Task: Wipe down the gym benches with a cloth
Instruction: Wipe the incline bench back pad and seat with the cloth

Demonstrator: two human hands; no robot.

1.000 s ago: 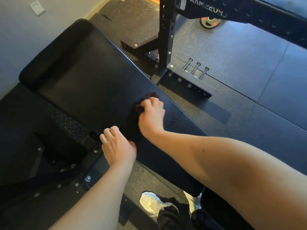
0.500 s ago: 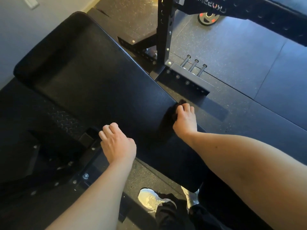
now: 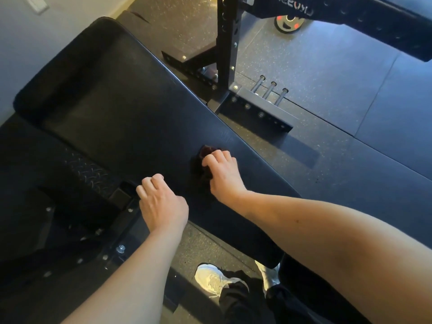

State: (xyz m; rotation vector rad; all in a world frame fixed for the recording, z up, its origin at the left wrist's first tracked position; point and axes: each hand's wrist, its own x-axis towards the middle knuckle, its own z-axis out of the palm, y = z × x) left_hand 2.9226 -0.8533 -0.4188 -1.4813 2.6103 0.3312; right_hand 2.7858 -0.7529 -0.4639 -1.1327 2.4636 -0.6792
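head view, looking down. the right hand [image 3: 222,174] grips a bunched dark cloth [image 3: 206,151] and presses it on the black pad of the gym bench [image 3: 117,101], near the pad's right edge. the left hand [image 3: 161,202] has its fingers curled over the pad's left edge, just above the bench frame [image 3: 88,174]; its fingertips are hidden. beyond the bench stand a black rack upright [image 3: 228,43] and 3 metal pegs [image 3: 268,90] on the speckled rubber floor [image 3: 327,78]; a weight plate [image 3: 288,23] lies farther off. 2 pale shoes [image 3: 210,279] show below.
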